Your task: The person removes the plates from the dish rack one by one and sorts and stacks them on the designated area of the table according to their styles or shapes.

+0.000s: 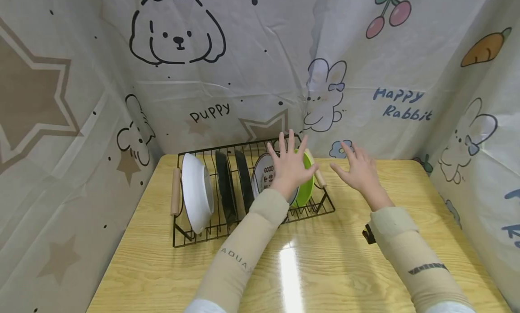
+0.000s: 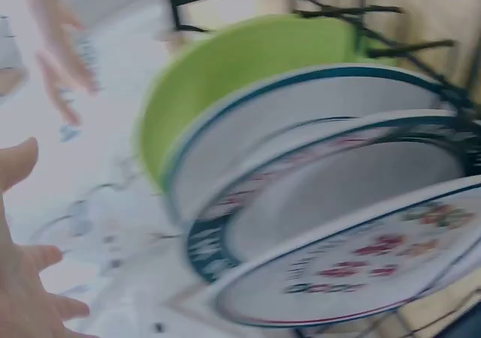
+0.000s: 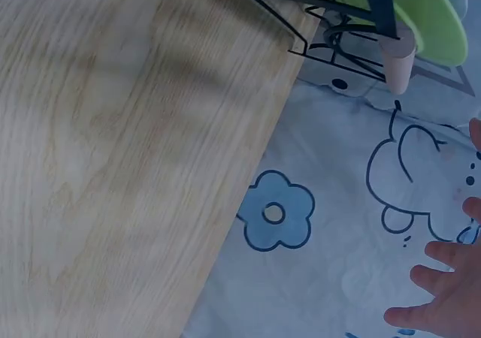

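Note:
My left hand (image 1: pixel 290 168) hovers with fingers spread over the right part of a black wire dish rack (image 1: pixel 199 241). Beneath and beside it, several white patterned plates (image 2: pixel 353 267) and a light green dish (image 2: pixel 225 75) stand on edge; in the left wrist view a gap shows between them and the hand (image 2: pixel 30 285). To the right of the rack, my right hand (image 1: pixel 359 170) is held in the air, fingers apart, holding nothing. A large white bowl (image 1: pixel 194 193) and two dark flat dishes (image 1: pixel 225 186) stand in the rack's left and middle.
Wooden handles (image 1: pixel 175 192) flank the rack on both sides. It sits at the back of a wood-grain table (image 1: pixel 333 263). A printed cloth (image 1: pixel 264 46) hangs behind and at both sides. Something small and black (image 1: pixel 369 234) shows at the right wrist.

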{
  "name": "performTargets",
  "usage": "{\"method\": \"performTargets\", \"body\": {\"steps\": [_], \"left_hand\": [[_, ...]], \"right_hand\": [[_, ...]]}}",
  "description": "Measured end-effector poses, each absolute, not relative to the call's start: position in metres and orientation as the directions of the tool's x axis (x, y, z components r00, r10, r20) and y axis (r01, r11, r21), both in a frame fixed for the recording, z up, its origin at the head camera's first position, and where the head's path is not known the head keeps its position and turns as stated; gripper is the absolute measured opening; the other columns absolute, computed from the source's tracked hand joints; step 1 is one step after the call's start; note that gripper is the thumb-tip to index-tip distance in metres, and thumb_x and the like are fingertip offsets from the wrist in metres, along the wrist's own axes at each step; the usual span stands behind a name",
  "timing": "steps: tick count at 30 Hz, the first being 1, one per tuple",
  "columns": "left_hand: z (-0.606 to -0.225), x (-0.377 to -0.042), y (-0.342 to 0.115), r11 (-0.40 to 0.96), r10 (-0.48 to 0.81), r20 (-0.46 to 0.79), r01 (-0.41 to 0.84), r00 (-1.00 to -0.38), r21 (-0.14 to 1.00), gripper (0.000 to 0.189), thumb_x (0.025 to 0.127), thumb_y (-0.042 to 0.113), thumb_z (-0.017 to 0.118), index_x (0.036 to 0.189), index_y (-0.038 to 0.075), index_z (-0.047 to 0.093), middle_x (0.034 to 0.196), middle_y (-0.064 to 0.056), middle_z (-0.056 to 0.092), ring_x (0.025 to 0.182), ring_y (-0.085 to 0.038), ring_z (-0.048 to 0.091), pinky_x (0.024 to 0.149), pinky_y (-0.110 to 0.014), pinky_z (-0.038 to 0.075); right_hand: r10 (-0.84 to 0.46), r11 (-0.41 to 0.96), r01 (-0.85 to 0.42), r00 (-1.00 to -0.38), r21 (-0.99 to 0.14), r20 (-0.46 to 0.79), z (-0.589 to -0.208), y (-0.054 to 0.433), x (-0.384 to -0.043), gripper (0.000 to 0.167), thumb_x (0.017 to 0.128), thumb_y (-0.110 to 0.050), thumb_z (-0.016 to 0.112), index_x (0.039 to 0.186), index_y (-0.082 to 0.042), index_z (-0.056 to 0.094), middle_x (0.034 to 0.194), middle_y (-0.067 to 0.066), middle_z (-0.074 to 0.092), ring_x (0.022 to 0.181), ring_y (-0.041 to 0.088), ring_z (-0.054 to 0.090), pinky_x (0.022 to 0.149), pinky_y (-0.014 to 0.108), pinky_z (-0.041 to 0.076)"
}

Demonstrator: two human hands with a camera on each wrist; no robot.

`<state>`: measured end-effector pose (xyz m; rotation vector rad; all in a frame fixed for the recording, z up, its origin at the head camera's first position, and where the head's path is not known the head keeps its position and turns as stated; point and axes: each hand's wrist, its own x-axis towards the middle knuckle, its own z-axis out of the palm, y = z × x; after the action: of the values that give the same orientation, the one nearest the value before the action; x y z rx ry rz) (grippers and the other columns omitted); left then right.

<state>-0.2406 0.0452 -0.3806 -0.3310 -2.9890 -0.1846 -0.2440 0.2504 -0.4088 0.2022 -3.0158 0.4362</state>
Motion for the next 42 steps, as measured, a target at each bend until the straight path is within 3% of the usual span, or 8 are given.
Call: {"method": "performTargets", "body": {"steps": [9, 18, 22, 27, 33, 37, 42], "left_hand": [[-0.327, -0.2, 0.023, 0.951, 0.174, 0.168, 0.21, -0.97, 0.226, 0.08, 0.085, 0.058, 0.048, 0.148, 0.029, 0.009, 0.154, -0.009, -0.002, 0.138, -0.032, -0.009, 0.105, -0.062, -0.001], [-0.312, -0.161, -0.049, 0.902, 0.082, 0.337, 0.213, -0.938, 0.375, 0.076, 0.083, 0.044, 0.06, 0.146, 0.022, 0.024, 0.152, -0.012, 0.011, 0.138, -0.035, 0.005, 0.106, -0.058, -0.001], [-0.315, -0.148, -0.088, 0.854, 0.033, 0.483, 0.276, -0.875, 0.442, 0.063, 0.085, 0.031, 0.062, 0.14, 0.013, 0.037, 0.148, -0.016, 0.023, 0.136, -0.037, 0.016, 0.108, -0.056, 0.007], [-0.324, -0.141, -0.136, 0.789, -0.06, 0.601, 0.331, -0.797, 0.518, 0.047, 0.086, 0.018, 0.06, 0.13, 0.005, 0.048, 0.141, -0.017, 0.036, 0.129, -0.039, 0.031, 0.102, -0.057, 0.025], [-0.345, -0.136, -0.188, 0.733, -0.191, 0.579, 0.277, -0.793, 0.622, 0.042, 0.088, 0.011, 0.058, 0.127, -0.001, 0.049, 0.137, -0.021, 0.039, 0.127, -0.041, 0.032, 0.099, -0.059, 0.027], [-0.37, -0.139, -0.215, 0.72, -0.249, 0.572, 0.245, -0.782, 0.649, 0.039, 0.083, 0.003, 0.061, 0.12, -0.008, 0.053, 0.126, -0.028, 0.047, 0.119, -0.045, 0.04, 0.097, -0.058, 0.03], [-0.403, -0.141, -0.233, 0.699, -0.312, 0.411, 0.086, -0.857, 0.71, 0.04, 0.082, 0.004, 0.06, 0.119, -0.01, 0.053, 0.124, -0.031, 0.047, 0.118, -0.047, 0.039, 0.098, -0.058, 0.028]], "right_hand": [[-0.187, 0.912, -0.25, -0.959, -0.326, 0.211, -0.405, 0.239, -0.244, 0.071, 0.088, -0.043, 0.054, 0.143, -0.006, 0.027, 0.14, 0.03, 0.029, 0.125, 0.048, 0.031, 0.098, 0.062, 0.026], [-0.206, 0.816, -0.244, -0.97, -0.525, 0.131, -0.409, 0.227, -0.239, 0.067, 0.089, -0.025, 0.056, 0.143, -0.002, 0.024, 0.143, 0.028, 0.026, 0.131, 0.045, 0.022, 0.104, 0.059, 0.02], [-0.241, 0.773, -0.266, -0.963, -0.577, 0.121, -0.413, 0.225, -0.24, 0.062, 0.09, -0.018, 0.055, 0.141, 0.003, 0.026, 0.14, 0.028, 0.031, 0.127, 0.044, 0.03, 0.103, 0.055, 0.025], [-0.261, 0.722, -0.232, -0.964, -0.652, 0.055, -0.422, 0.225, -0.241, 0.06, 0.09, -0.014, 0.054, 0.14, 0.005, 0.027, 0.133, 0.032, 0.037, 0.116, 0.048, 0.04, 0.093, 0.056, 0.038], [-0.26, 0.69, -0.168, -0.965, -0.704, -0.025, -0.432, 0.224, -0.24, 0.057, 0.091, -0.013, 0.051, 0.14, 0.006, 0.027, 0.132, 0.032, 0.038, 0.115, 0.047, 0.043, 0.094, 0.052, 0.04], [-0.263, 0.66, -0.153, -0.964, -0.736, -0.035, -0.436, 0.221, -0.238, 0.055, 0.092, -0.013, 0.051, 0.138, 0.007, 0.029, 0.13, 0.033, 0.039, 0.113, 0.048, 0.045, 0.091, 0.051, 0.043], [-0.256, 0.637, -0.137, -0.966, -0.759, -0.041, -0.44, 0.219, -0.239, 0.053, 0.092, -0.012, 0.052, 0.137, 0.008, 0.031, 0.126, 0.034, 0.043, 0.11, 0.046, 0.05, 0.088, 0.048, 0.046]]}}
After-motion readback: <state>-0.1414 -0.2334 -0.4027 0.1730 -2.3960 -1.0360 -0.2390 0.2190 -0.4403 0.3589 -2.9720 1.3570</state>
